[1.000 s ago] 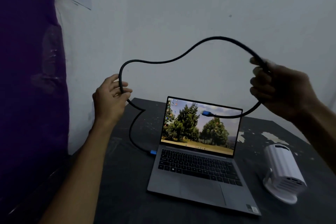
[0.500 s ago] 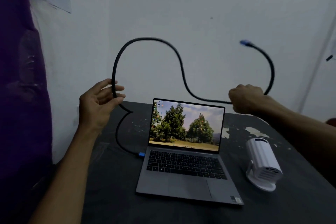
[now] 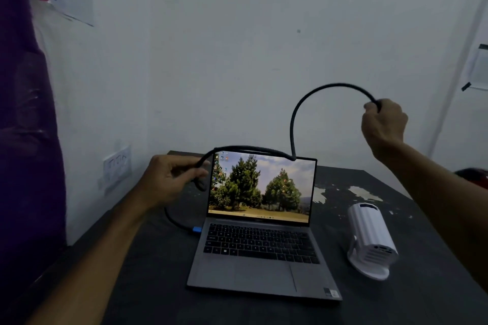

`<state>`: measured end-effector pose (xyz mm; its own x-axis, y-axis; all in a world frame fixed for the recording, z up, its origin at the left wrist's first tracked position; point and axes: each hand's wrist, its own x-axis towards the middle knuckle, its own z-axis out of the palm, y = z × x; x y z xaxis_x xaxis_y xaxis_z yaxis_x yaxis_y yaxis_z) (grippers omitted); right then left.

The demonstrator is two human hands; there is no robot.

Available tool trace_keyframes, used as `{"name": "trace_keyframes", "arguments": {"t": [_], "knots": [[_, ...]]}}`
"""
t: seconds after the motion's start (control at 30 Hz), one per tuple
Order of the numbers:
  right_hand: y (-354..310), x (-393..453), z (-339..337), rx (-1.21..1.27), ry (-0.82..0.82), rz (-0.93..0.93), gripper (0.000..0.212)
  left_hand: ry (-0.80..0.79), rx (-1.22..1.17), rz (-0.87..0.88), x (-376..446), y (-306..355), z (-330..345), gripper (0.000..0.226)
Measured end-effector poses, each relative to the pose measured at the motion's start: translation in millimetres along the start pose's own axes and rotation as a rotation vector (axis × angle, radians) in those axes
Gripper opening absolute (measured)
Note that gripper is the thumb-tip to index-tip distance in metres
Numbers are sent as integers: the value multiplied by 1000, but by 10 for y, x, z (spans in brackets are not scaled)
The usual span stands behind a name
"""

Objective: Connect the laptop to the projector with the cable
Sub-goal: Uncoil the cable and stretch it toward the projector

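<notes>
An open grey laptop (image 3: 260, 261) with trees on its screen stands mid-table. A black braided cable (image 3: 293, 124) has its blue plug (image 3: 196, 229) at the laptop's left side. The cable loops up through my left hand (image 3: 171, 179), which grips it left of the screen. From there it lies along the screen's top edge and arches up to my right hand (image 3: 383, 124). That hand is closed on it, raised above the white projector (image 3: 371, 237). The cable's other blue plug is hidden in or behind that fist. The projector lies right of the laptop.
The dark table (image 3: 163, 285) has chipped pale patches behind the projector. A white wall with a socket plate (image 3: 117, 166) stands close behind. A purple sheet (image 3: 23, 113) hangs at the left. A red object (image 3: 472, 174) shows at the far right edge.
My left hand has lowered beside the screen with the cable. The cable's tall left loop has dropped onto the screen's top edge. The free blue plug, earlier in the air, is now out of sight.
</notes>
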<state>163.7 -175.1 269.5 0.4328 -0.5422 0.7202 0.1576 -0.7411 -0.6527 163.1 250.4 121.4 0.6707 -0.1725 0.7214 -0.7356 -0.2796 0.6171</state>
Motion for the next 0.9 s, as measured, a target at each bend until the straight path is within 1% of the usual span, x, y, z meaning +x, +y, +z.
{"name": "trace_keyframes", "arguments": {"t": [0.1, 0.17, 0.23, 0.27, 0.3, 0.37, 0.47, 0.53, 0.63, 0.7, 0.73, 0.8, 0.9], "knots": [[91, 37, -82, 58, 39, -46, 39, -202, 30, -31, 15, 132, -45, 19], [135, 48, -133, 67, 46, -147, 38, -307, 126, -26, 73, 240, -74, 16], [142, 73, -207, 54, 58, -283, 35, -355, 276, 5, 154, 323, -92, 14], [133, 90, -257, 43, 68, -364, 33, -337, 361, 27, 197, 354, -92, 13], [116, 112, -319, 35, 80, -452, 31, -286, 441, 53, 246, 375, -88, 12], [78, 144, -468, 26, 103, -645, 27, -121, 563, 79, 368, 375, -82, 11], [58, 166, -700, 0, 102, -893, 30, 105, 685, 18, 591, 292, -56, 17], [81, 153, -829, -74, 44, -1015, 28, 183, 726, -27, 746, 208, 12, 18], [184, 33, -946, -186, -130, -1189, 24, 225, 736, -123, 982, 117, 164, 23], [303, -101, -963, -257, -223, -1206, 24, 232, 689, -201, 1159, 99, 287, 26], [376, -173, -956, -295, -240, -1193, 25, 233, 654, -231, 1261, 101, 356, 27], [535, -317, -912, -368, -238, -1152, 25, 223, 572, -265, 1463, 133, 485, 29], [783, -435, -829, -441, -212, -1046, 22, 166, 417, -226, 1769, 138, 684, 27]]}}
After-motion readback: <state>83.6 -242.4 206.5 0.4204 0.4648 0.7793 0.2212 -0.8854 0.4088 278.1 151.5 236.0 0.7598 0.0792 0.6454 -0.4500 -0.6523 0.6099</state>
